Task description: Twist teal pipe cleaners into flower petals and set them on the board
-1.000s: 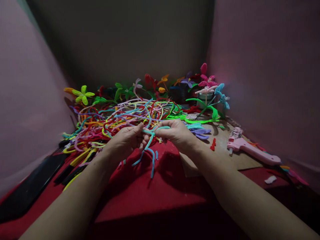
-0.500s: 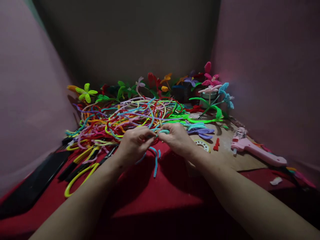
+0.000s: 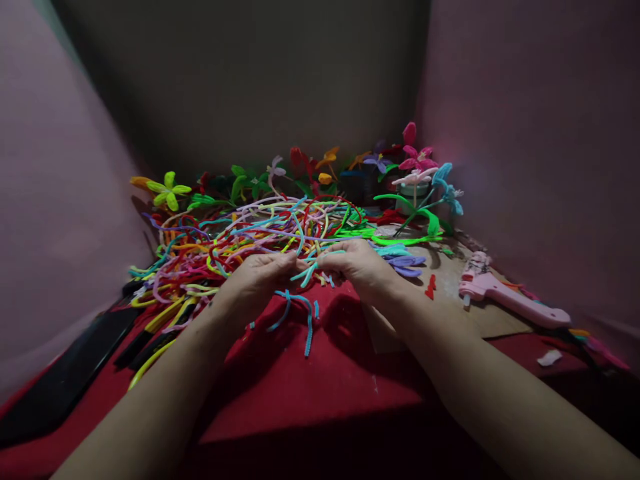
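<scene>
Between my two hands is a light turquoise pipe cleaner piece with short ends that splay out. My right hand pinches its right side. The fingers of my left hand are pressed together at its left side, their tips close to the piece. Just behind both hands spreads a tangled heap of many-coloured pipe cleaners. Loose blue pipe cleaner bits lie on the red cloth below my hands.
A pink glue gun rests on cardboard at the right. Pipe cleaner flowers stand along the back. Yellow-handled tools and a long black object lie at the left. Purple petal loops sit near my right hand.
My hands have moved slightly apart, and the turquoise piece now shows splayed ends between them. The white tape roll is now hidden behind my right arm. The view has shifted a little.
</scene>
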A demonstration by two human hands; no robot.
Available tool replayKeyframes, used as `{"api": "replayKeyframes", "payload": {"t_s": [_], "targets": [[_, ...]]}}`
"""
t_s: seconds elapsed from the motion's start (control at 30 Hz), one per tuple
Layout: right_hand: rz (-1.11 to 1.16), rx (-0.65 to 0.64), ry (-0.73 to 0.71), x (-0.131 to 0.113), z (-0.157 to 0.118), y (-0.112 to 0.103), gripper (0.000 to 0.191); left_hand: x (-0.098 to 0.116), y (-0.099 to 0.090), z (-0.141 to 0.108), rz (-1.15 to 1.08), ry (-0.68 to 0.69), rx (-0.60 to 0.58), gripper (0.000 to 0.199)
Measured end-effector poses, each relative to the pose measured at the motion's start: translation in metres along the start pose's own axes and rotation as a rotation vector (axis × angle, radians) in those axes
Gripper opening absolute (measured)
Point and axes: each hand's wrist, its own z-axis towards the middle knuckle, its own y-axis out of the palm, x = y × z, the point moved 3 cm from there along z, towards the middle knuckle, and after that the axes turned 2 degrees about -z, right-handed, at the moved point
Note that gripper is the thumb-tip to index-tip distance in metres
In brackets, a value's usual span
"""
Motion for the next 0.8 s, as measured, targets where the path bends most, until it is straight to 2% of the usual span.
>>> {"api": "replayKeyframes", "payload": {"t_s": [0.03,0.1,0.3,0.37,0.43,0.5,0.57,0.63,0.67,0.73,0.8], "targets": [[-0.07,0.002,-0.047,-0.003,-0.001,0.001,0.008,-0.003,0.0,0.001,-0.104,-0.062,-0.053,0.04],[-0.166,0.0,-0.09,-0.008,-0.004,0.003,0.007,-0.006,0.0,0.001,-0.17,-0.111,-0.123,0.035],[-0.33,-0.008,-0.15,-0.01,-0.006,0.006,0.01,0.002,0.007,-0.004,0.134,-0.051,-0.183,0.028],[-0.403,0.013,-0.12,-0.006,-0.004,0.005,0.01,0.004,0.011,-0.005,0.418,0.078,-0.128,0.027],[-0.423,0.052,-0.036,0.0,-0.003,0.002,0.008,0.007,0.016,-0.007,0.812,0.289,-0.034,0.023],[-0.333,0.081,0.078,0.005,-0.002,0.0,0.009,0.007,0.024,-0.011,1.14,0.494,0.0,0.024],[-0.164,0.083,0.172,0.01,-0.001,-0.002,0.013,0.006,0.03,-0.013,1.287,0.603,-0.017,0.026],[-0.048,0.088,0.214,0.011,0.0,-0.003,0.016,0.008,0.03,-0.013,1.247,0.607,0.02,0.027],[-0.024,0.086,0.206,0.011,0.001,-0.004,0.017,0.009,0.027,-0.012,1.151,0.569,0.051,0.026],[-0.037,0.061,0.149,0.008,0.002,-0.005,0.015,0.007,0.017,-0.008,0.823,0.404,0.072,0.024],[-0.099,0.009,0.062,0.002,0.001,-0.004,0.012,0.001,0.007,-0.003,0.395,0.163,0.011,0.029]]}}
